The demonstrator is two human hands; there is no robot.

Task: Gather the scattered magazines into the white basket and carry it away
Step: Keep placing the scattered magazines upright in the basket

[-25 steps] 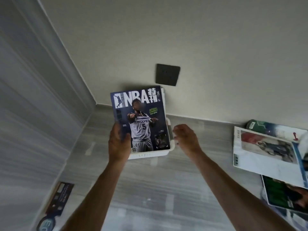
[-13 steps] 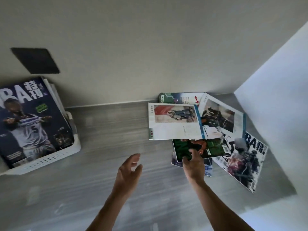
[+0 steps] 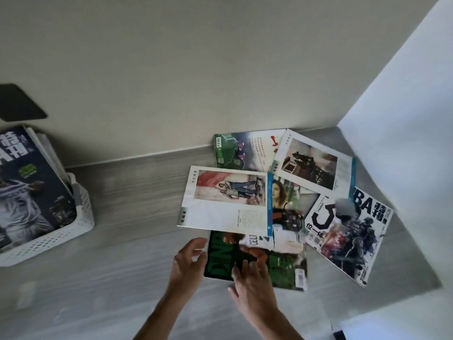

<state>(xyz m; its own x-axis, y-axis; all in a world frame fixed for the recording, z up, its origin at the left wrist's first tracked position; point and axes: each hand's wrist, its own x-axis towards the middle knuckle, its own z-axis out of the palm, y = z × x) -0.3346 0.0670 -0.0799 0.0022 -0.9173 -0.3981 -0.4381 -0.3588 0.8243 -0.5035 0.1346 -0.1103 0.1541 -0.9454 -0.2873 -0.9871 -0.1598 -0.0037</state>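
Note:
A white perforated basket (image 3: 82, 217) stands at the far left with a dark NBA magazine (image 3: 29, 192) upright in it, other magazines behind that one. Several magazines lie overlapping on the grey floor at the right: a white-page one (image 3: 225, 202), a green-and-white one (image 3: 235, 150) by the wall, another white one (image 3: 316, 165), a second NBA issue (image 3: 348, 231), and a green one (image 3: 282, 263) nearest me. My right hand (image 3: 250, 273) lies on the green magazine with fingers spread. My left hand (image 3: 188, 261) touches that magazine's left edge, fingers relaxed.
A beige wall runs behind the pile, with a dark square plate (image 3: 17, 104) above the basket. A white panel (image 3: 404, 119) closes off the right side. Grey wood-look floor (image 3: 137, 204) lies between the basket and the pile.
My left hand has let go of the NBA magazine, which now stands in the basket. The view swung right, and both hands moved onto the green magazine in the pile.

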